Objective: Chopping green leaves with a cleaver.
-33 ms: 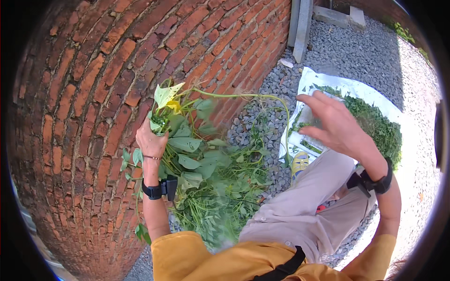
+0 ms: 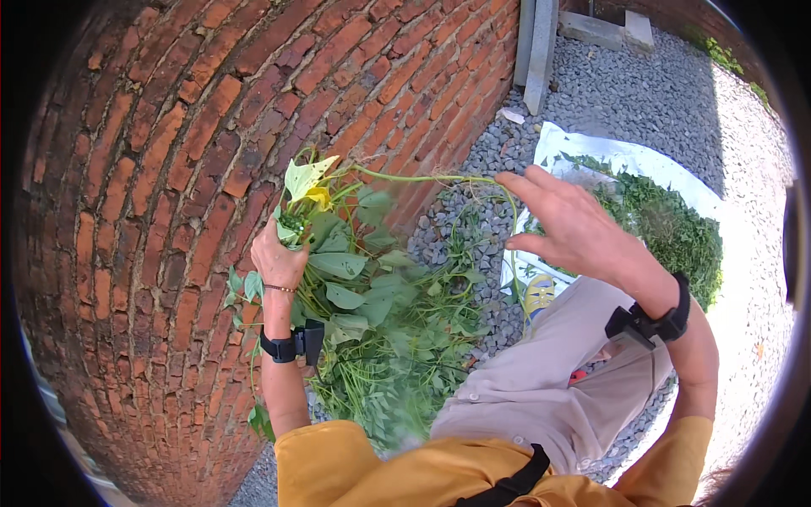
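My left hand (image 2: 279, 256) is closed round a bunch of leafy green vines (image 2: 338, 264), with cut-looking stems packed at its upper end. A pale, holed leaf (image 2: 304, 177) and a yellow leaf (image 2: 320, 198) stick out at the top. From the bunch one long thin stem (image 2: 431, 177) with hairy rootlets arches right, then bends down near my shoe. My right hand (image 2: 574, 221) is open, thumb and fingers apart, fingertips close to that stem's bend; whether they touch it I cannot tell.
A brick wall (image 2: 169, 169) rises close on the left. Loose greens (image 2: 397, 372) lie piled on grey gravel (image 2: 625, 93) below the bunch. At right, a white sheet (image 2: 667, 160) bears chopped greens (image 2: 667, 224). My yellow shoe (image 2: 539, 294) stands beside it; grey posts (image 2: 539, 59) lean behind.
My right hand has moved left and slightly down, nearer the long stem's bend. My left hand, still holding the vines, has shifted a little right.
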Available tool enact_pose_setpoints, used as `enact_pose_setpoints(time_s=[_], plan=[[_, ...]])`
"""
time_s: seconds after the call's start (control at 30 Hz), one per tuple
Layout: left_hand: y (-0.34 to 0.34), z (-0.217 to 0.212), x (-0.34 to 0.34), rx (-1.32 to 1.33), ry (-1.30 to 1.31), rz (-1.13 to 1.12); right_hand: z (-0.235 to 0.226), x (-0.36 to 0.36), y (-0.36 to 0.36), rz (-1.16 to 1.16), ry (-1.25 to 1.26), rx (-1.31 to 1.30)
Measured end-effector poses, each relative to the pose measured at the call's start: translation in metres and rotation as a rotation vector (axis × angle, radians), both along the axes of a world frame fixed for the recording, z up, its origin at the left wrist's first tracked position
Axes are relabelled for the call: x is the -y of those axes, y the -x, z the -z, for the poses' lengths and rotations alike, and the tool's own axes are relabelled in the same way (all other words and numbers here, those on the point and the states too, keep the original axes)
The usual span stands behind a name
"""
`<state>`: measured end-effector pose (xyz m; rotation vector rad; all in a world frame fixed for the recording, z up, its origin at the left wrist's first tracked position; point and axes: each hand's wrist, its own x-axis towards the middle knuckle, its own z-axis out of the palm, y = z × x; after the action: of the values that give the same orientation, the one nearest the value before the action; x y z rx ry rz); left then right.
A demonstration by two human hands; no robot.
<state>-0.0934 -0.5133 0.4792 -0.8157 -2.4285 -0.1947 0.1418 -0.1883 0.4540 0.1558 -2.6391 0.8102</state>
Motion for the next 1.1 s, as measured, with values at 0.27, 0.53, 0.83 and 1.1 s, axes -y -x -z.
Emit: enact_pose_setpoints(time_s=[0.27,0.53,0.83,1.1], plan=[[-0.033,0.056,-0.003,0.151,-0.014,0.276,0.022,0.078,0.128,-0.051,-0.129,0.210],[-0.041,0.074,0.010,0.273,-0.047,0.511,0.115,0.099,0.170,-0.035,0.100,0.179],[-0.044,0.125,-0.003,0.846,-0.436,0.396,0.135,0.168,0.146,-0.010,1.524,0.194],[-0.056,0.150,-0.030,0.676,-0.276,0.463,0.151,0.169,0.103,-0.019,2.248,0.254]])
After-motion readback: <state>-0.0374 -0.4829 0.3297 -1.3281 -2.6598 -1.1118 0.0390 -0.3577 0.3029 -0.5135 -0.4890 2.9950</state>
